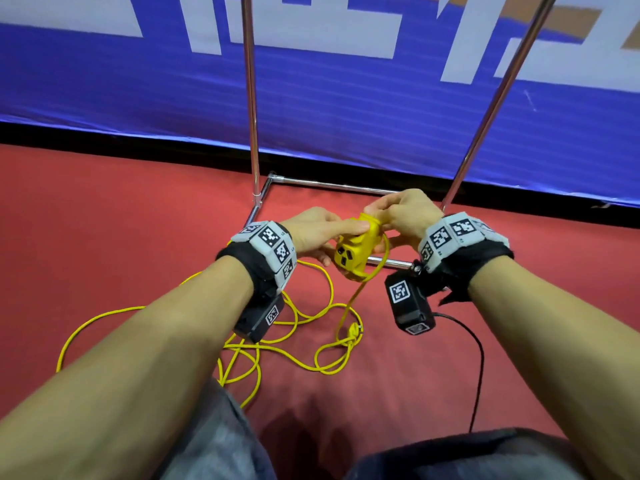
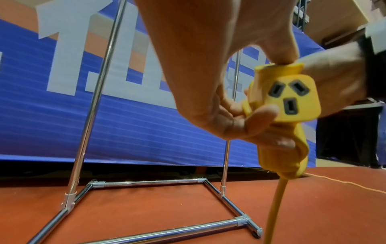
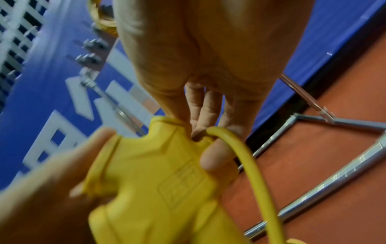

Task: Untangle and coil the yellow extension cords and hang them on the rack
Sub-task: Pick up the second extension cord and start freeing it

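- Centre of the head view: our left hand point(image 1: 317, 235) grips the yellow socket block point(image 1: 353, 252), thumb on top, fingers curled under it.
- Our right hand point(image 1: 401, 216) pinches the block's upper end, where the cord point(image 1: 377, 268) leaves it.
- Block: moulded hard plastic, chunky, smooth faces, three dark slots point(image 2: 289, 97) per outlet face. It likely feels light but solid; best held by the body, not the slotted faces.
- Cord: round, rubbery yellow jacket, flexible, holding loose curves. We judge it springy, so coils would need holding near the block's neck.
- The remaining cord point(image 1: 277, 334) lies tangled in loops on the red floor point(image 1: 121, 237), lower centre; its plug point(image 1: 353, 329) lies among them.
- Rack point(image 1: 251, 98): polished chrome tubing, slick, with uprights rising through the upper half and base bars point(image 2: 146, 182) on the floor behind our hands.
- Nothing hangs on the visible rack parts.
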The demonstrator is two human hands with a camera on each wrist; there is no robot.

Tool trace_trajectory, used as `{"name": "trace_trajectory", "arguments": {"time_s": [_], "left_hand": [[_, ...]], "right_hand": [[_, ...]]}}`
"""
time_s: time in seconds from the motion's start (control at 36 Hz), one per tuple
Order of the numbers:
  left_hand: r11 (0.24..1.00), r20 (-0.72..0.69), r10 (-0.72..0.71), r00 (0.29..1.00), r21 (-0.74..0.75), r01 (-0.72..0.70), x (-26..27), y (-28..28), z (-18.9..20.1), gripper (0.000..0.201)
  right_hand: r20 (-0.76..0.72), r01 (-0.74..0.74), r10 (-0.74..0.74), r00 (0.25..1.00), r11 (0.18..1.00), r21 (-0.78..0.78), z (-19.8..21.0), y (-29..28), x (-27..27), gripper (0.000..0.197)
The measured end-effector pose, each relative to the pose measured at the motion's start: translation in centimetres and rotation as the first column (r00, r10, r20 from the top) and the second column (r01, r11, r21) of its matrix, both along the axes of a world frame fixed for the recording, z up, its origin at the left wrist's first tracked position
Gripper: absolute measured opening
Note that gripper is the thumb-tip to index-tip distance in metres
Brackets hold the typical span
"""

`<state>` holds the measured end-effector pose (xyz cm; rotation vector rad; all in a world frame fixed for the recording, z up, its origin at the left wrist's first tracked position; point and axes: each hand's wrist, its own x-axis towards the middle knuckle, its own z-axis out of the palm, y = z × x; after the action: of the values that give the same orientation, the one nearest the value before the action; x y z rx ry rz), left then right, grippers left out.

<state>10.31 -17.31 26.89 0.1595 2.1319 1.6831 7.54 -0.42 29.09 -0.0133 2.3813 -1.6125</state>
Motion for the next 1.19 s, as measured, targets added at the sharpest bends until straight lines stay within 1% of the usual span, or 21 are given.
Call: {"name": "trace_trajectory", "arguments": {"time_s": [0.06,0.08,0.14,0.19,0.22,0.28,0.33,0.42,0.5,0.58,0.64,0.67,0.72,0.81,0.89,0.97,1.06,1.11,1.19], "left_hand": [[0.998,-0.048,0.034,0.998,-0.049,-0.036,-0.2,0.2,-0.2,0.033],[0.995,-0.076,0.050,0.996,-0.079,-0.056,-0.4,0.2,-0.3,0.034],[0.986,-0.138,0.069,0.988,-0.139,-0.088,-0.8,-0.1,-0.6,0.035],[0.982,-0.174,0.069,0.982,-0.163,-0.098,-0.9,-0.4,-0.8,0.035],[0.981,-0.180,0.060,0.982,-0.172,-0.092,-1.0,-0.4,-0.9,0.034],[0.974,-0.195,0.042,0.980,-0.209,-0.084,-1.0,-0.2,-0.8,0.032],[0.965,-0.214,0.044,0.976,-0.245,-0.098,-0.9,0.1,-0.6,0.033],[0.961,-0.226,0.030,0.974,-0.262,-0.090,-0.9,0.4,-0.4,0.037],[0.970,-0.182,-0.026,0.983,-0.243,-0.019,-0.4,0.1,-0.4,0.036],[0.973,-0.182,-0.043,0.982,-0.231,0.000,-0.1,-0.3,-0.3,0.041],[0.990,-0.123,-0.012,0.992,-0.142,-0.006,0.2,-0.3,-0.3,0.043],[0.996,-0.088,0.003,0.996,-0.089,-0.011,0.3,-0.4,-0.3,0.042],[0.999,-0.062,0.008,0.998,-0.033,-0.010,0.4,-0.5,-0.2,0.039],[0.996,-0.102,-0.023,0.995,-0.083,0.014,0.5,-0.3,0.0,0.040],[0.991,-0.148,-0.042,0.988,-0.134,0.022,0.3,0.0,-0.1,0.040],[0.987,-0.191,-0.049,0.980,-0.159,0.018,0.1,0.1,-0.1,0.039],[0.977,-0.213,-0.078,0.974,-0.208,0.033,0.2,0.4,-0.1,0.043],[0.970,-0.206,-0.108,0.973,-0.236,0.057,0.5,0.6,-0.2,0.048],[0.968,-0.194,-0.123,0.973,-0.241,0.074,0.5,0.6,-0.4,0.054]], "right_hand": [[-0.046,-0.007,0.010,0.999,0.997,0.074,-0.2,-0.5,0.0,0.017],[-0.047,-0.024,0.027,0.999,0.997,0.069,-0.3,-0.7,0.0,0.019],[0.020,-0.072,0.073,0.997,0.997,-0.028,-0.4,-0.9,0.4,0.022],[0.093,-0.126,0.135,0.986,0.987,-0.096,-0.4,-0.8,0.6,0.023],[0.092,-0.152,0.159,0.983,0.985,-0.085,-0.6,-0.7,0.6,0.019],[0.069,-0.173,0.172,0.983,0.985,0.005,-0.6,-0.6,0.4,0.014],[0.059,-0.159,0.155,0.986,0.984,0.077,-0.4,-0.7,0.4,0.018],[0.043,-0.149,0.146,0.988,0.984,0.101,-0.1,-0.8,0.3,0.022],[0.035,-0.150,0.147,0.988,0.985,0.082,-0.3,-0.7,0.5,0.024],[0.068,-0.147,0.147,0.987,0.989,-0.001,-0.4,-0.4,0.7,0.022],[0.076,-0.157,0.157,0.985,0.988,0.000,-0.1,-0.4,0.9,0.016],[0.081,-0.170,0.169,0.982,0.985,0.004,0.2,-0.4,1.1,0.016],[0.107,-0.206,0.203,0.973,0.978,0.013,0.3,-0.4,1.0,0.026],[0.107,-0.187,0.182,0.977,0.982,0.038,0.0,0.0,0.9,0.027],[0.089,-0.179,0.173,0.981,0.981,0.069,0.1,0.0,1.0,0.021],[0.088,-0.156,0.149,0.985,0.985,0.073,-0.1,0.0,0.8,0.028],[0.114,-0.187,0.174,0.978,0.976,0.109,-0.6,0.3,0.2,0.030],[0.157,-0.234,0.214,0.964,0.965,0.119,-1.2,0.7,-0.2,0.033],[0.174,-0.274,0.252,0.952,0.954,0.119,0.0,0.4,1.2,0.032]]}}
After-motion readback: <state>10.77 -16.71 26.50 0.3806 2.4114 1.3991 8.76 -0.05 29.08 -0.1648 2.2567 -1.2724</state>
